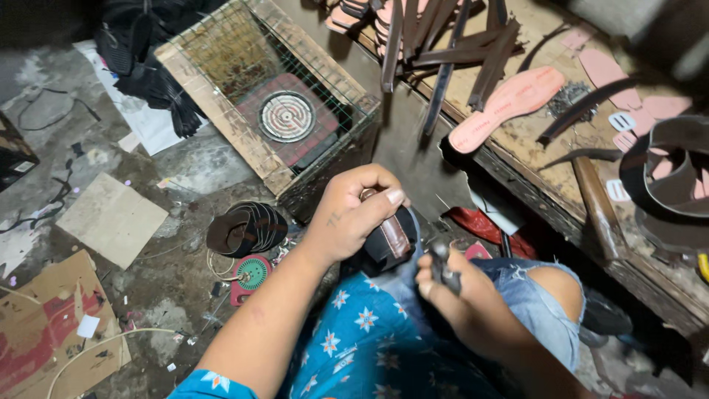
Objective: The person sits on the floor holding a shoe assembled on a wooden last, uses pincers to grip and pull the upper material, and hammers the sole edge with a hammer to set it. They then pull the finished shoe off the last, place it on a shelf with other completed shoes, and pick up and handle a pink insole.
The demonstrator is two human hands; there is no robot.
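Left hand [354,214] clamped on the brown sandal [391,240], right hand [450,284] pinching a small dark tool [443,267]; I'd brace it firmly on the knee.

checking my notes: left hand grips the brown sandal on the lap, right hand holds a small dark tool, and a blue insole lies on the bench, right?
Not quite. In the head view the insole on the bench is pink, not blue. The left hand does grip the brown sandal, and the right hand holds a small dark tool.

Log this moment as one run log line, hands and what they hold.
left hand: grips dark sandal on lap | right hand: holds small dark tool beside it | wire cage ahead
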